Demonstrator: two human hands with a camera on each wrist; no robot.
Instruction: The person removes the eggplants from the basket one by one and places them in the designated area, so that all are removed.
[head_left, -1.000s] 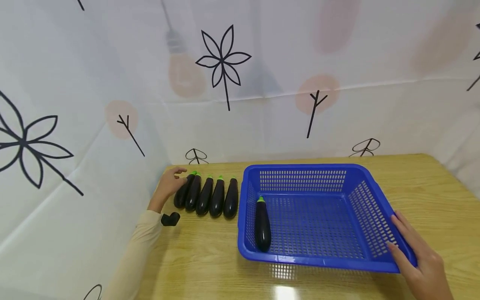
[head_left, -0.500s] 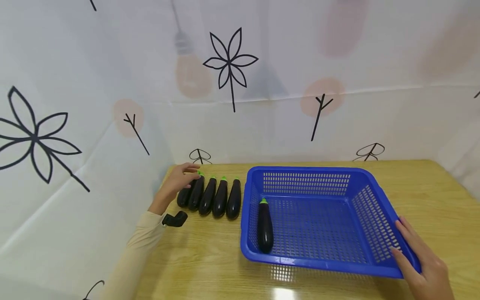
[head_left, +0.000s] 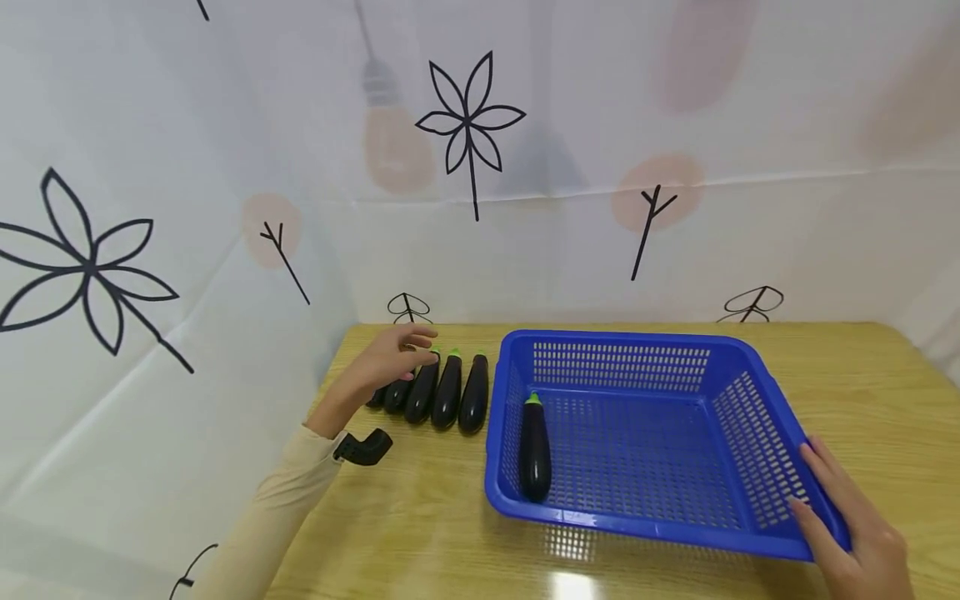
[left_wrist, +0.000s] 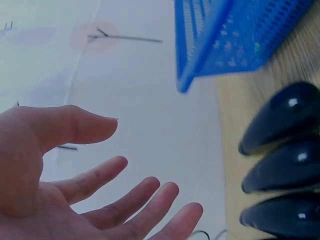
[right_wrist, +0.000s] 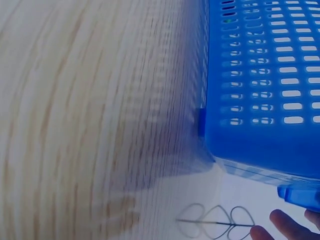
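Note:
My left hand (head_left: pixel 390 362) hovers over the left part of a row of eggplants (head_left: pixel 475 396), its fingers loosely spread. Nothing lies between thumb and fingers in the left wrist view, where rounded eggplant ends (left_wrist: pixel 280 120) show at the right. The hand hides parts of the leftmost eggplants. A blue plastic basket (head_left: pixel 630 335) stands right of the row. One eggplant with a green cap (head_left: pixel 535 450) lies inside along its left wall. My right hand (head_left: pixel 858 521) holds the basket's right rim near the front corner, thumb on the inner side; its fingertips (right_wrist: pixel 287 225) show beside the rim.
A wood-grain table (head_left: pixel 420 517) bears everything. Behind and to the left hangs a white cloth (head_left: pixel 555 242) with printed plants, close to the table's edges. The basket's perforated side (right_wrist: pixel 270 100) rises beside the right wrist.
My left hand has moved right along the eggplant row, from the leftmost one toward the middle. The head view has shifted slightly. My right hand has stayed on the basket's rim.

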